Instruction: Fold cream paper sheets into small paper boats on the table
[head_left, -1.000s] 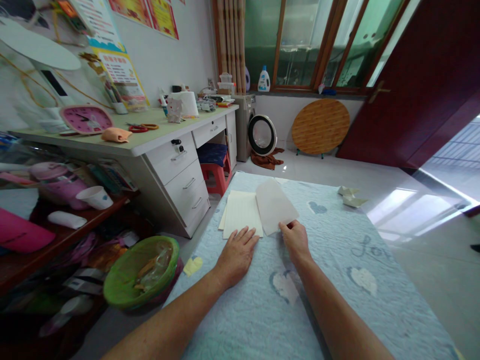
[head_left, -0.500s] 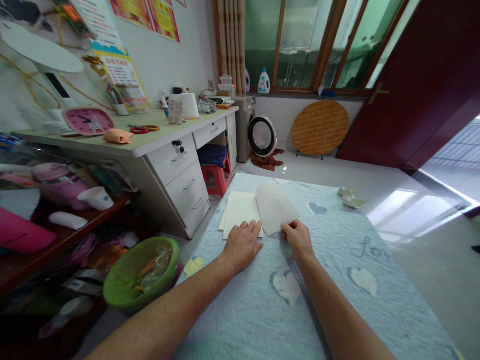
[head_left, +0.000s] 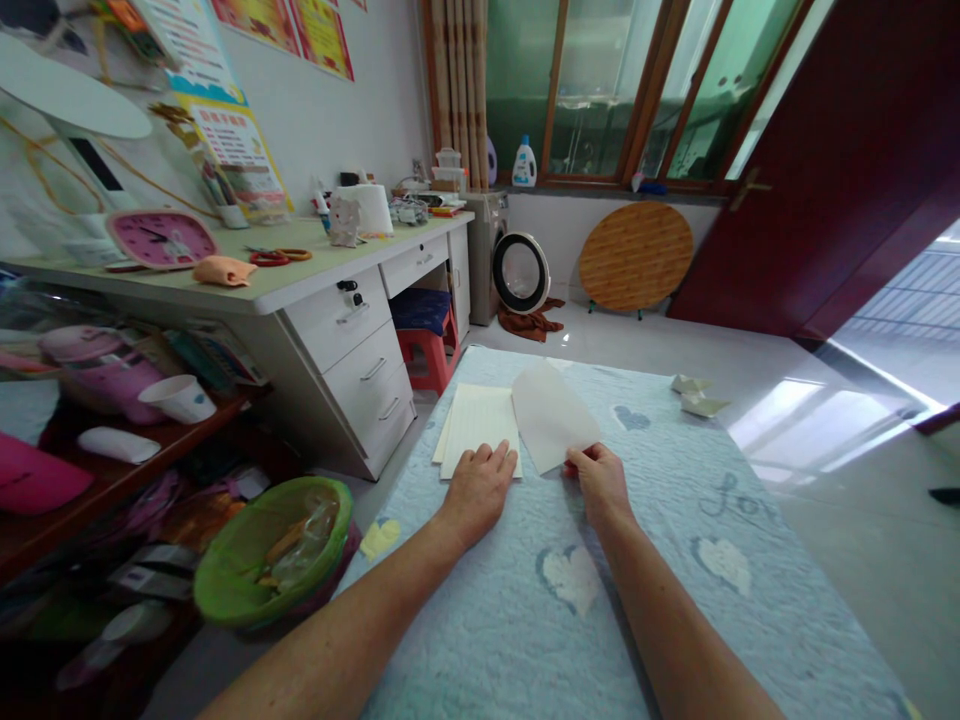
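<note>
A small stack of lined paper [head_left: 480, 425] lies on the light blue quilted cloth [head_left: 480, 620] in front of me. My left hand [head_left: 481, 483] rests flat on the stack's lower right corner, fingers stretched out. Between thumb and fingers, my right hand [head_left: 598, 475] pinches the lower right corner of a pale sheet of paper [head_left: 553, 415]. That sheet curves up to the right of the stack. Whether its left edge is still joined to the stack I cannot tell. Folded paper shapes [head_left: 699, 396] sit at the cloth's far right edge.
On the left stand a green-lined waste basket [head_left: 217, 570] and a shelf with a paper cup [head_left: 178, 398]. Beyond them is a white desk [head_left: 367, 370] with a pink clock [head_left: 163, 240] and scissors [head_left: 277, 257]. A red stool [head_left: 431, 350] and round wooden tabletop [head_left: 636, 255] stand farther back.
The pale sheet has shifted slightly relative to the stack, its lower edge a little farther from it. Both hands keep their hold. The whole view has turned slightly to the right.
</note>
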